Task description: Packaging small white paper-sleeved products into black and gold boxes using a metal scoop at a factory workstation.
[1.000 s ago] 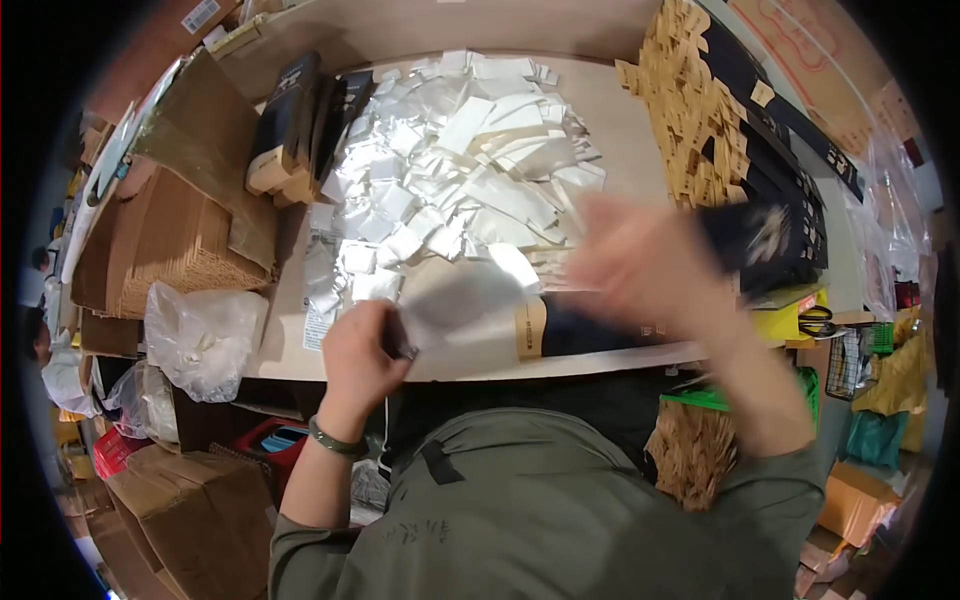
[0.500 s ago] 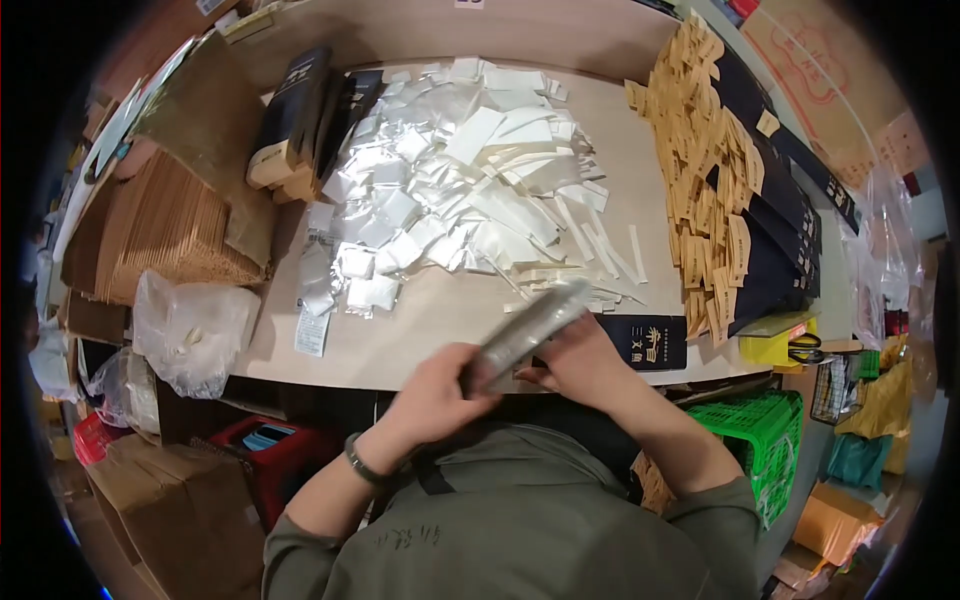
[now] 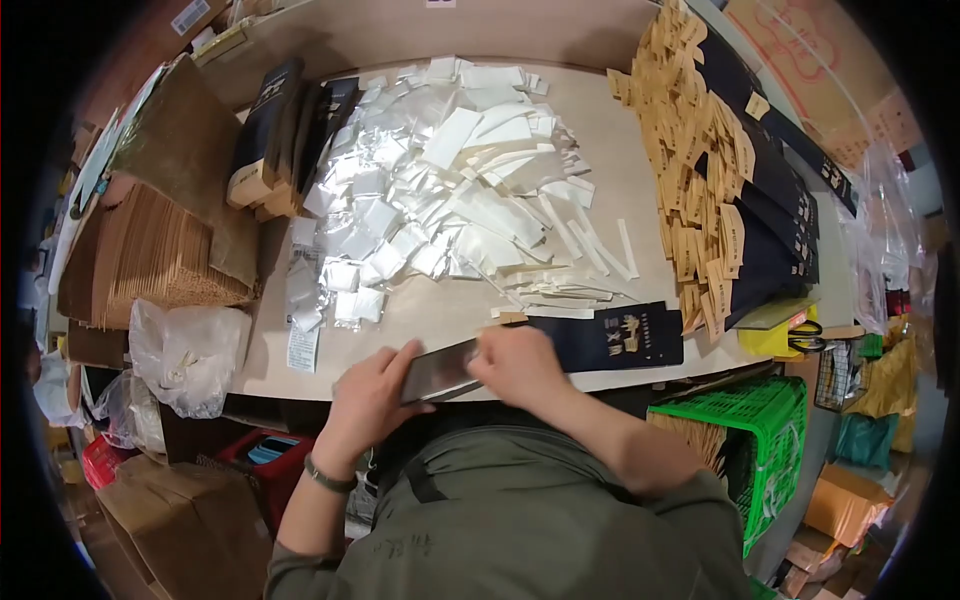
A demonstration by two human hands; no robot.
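Observation:
My left hand [image 3: 368, 398] is closed round the left end of a flat, shiny grey packet [image 3: 440, 370], which lies tilted over the table's front edge. At its right end my right hand [image 3: 520, 365] is curled with the fingers closed, gripping the packet there. What exactly is under those right fingers is hidden. Beside the right hand, a dark blue printed paper pouch [image 3: 620, 340] with a tan end lies flat along the front edge. Beyond both hands spreads a heap of small clear-and-white sachets and white paper strips [image 3: 470, 190].
Dark blue pouches with tan tops [image 3: 725, 190] are piled at the right. More dark pouches [image 3: 268, 130] lean at the left by a carton of brown cardboard pieces [image 3: 180, 245]. A crumpled plastic bag [image 3: 190, 350] hangs near it. A green crate [image 3: 780, 460] stands below right.
The packet, earlier raised and blurred between my hands, is now lower and flatter, further left. Both hands moved left with it, and the dark pouch shows more fully.

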